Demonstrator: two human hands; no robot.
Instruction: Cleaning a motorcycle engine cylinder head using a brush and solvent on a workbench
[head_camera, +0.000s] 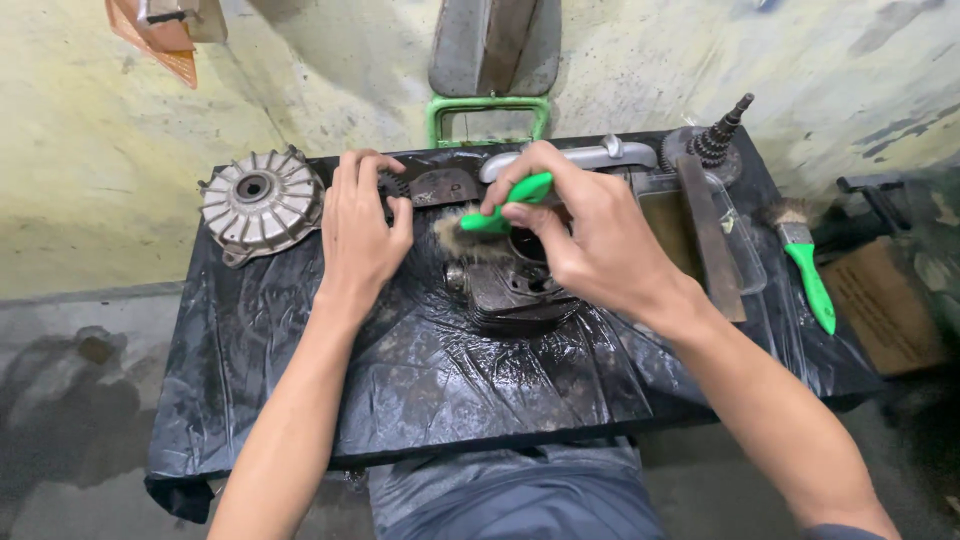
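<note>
Right hand (590, 235) clamps its fingers on the green brush (497, 212), bristles touching the top of the dark engine part (515, 290). The part sits mid-table on black plastic sheet (420, 380). Left hand (360, 230) rests flat, fingers together, just left of the part. Finned hub (260, 203) lies farther left; a second brush (808, 262) well right.

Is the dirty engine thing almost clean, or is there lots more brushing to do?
Looks like the middle of it. The right hand holds a green-handled brush, its bristles on the dark finned engine part, which looks black and oily. The left hand presses down beside it. The grey finned hub looks cleaner, maybe done. The gear shaft and a second brush lie apart, untouched. How much is left is hard to tell.
</note>
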